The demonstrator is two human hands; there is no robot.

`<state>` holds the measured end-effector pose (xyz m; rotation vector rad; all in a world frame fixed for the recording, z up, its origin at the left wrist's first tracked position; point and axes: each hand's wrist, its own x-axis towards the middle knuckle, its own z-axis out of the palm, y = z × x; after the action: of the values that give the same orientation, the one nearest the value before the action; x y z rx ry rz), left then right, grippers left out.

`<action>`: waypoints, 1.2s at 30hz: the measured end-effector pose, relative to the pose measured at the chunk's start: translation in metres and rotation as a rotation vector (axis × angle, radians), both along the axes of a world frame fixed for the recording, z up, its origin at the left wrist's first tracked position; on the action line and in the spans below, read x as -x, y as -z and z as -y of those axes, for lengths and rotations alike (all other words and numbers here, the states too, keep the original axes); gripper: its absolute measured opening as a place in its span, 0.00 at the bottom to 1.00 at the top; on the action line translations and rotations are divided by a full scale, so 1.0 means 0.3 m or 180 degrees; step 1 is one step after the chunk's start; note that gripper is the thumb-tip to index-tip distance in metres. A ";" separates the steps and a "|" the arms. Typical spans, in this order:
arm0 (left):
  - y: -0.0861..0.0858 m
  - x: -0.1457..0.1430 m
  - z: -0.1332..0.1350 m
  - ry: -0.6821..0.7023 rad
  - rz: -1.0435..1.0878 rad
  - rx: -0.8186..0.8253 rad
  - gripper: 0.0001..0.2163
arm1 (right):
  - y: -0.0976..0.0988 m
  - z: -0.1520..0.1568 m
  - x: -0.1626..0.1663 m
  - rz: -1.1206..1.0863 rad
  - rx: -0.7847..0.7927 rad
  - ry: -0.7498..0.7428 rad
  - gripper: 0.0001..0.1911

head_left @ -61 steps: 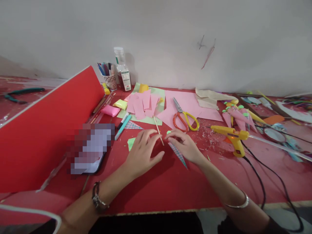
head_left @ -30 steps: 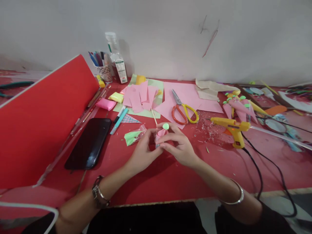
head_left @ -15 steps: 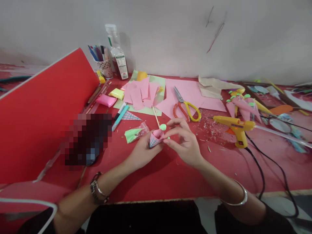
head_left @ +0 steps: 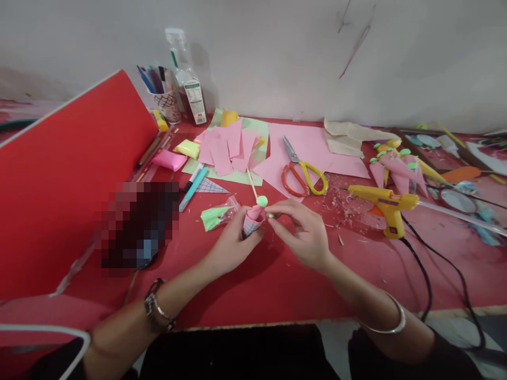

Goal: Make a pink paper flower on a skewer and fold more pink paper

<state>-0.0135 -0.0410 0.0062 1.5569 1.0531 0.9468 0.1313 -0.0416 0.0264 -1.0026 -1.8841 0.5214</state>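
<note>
My left hand is closed round a small pink paper cone with blue grid lines, its mouth turned up. At the cone's rim sits a light green clay ball, and a thin wooden stick shows just behind it. Close by on the right, my right hand pinches a much smaller green clay ball between thumb and fingertip, apart from the cone. Left of the cone lies an opened plastic packet of green clay.
Scissors lie on pink paper. A yellow glue gun with a trailing cord is at right, near several finished pink cones. Markers, clay packs, a bottle and a red board stand left.
My right hand has drawn slightly back from the cone, its fingers more curled, and the small green ball now shows at the fingertips. My left hand still holds the cone.
</note>
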 end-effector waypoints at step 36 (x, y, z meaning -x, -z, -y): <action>0.023 -0.006 0.004 0.0133 0.0285 -0.0092 0.05 | 0.004 0.000 0.012 -0.0015 -0.0250 -0.0047 0.05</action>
<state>-0.0116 -0.0422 -0.0008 1.5400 0.9443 0.9976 0.1277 -0.0415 0.0251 -0.9359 -1.8944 0.4544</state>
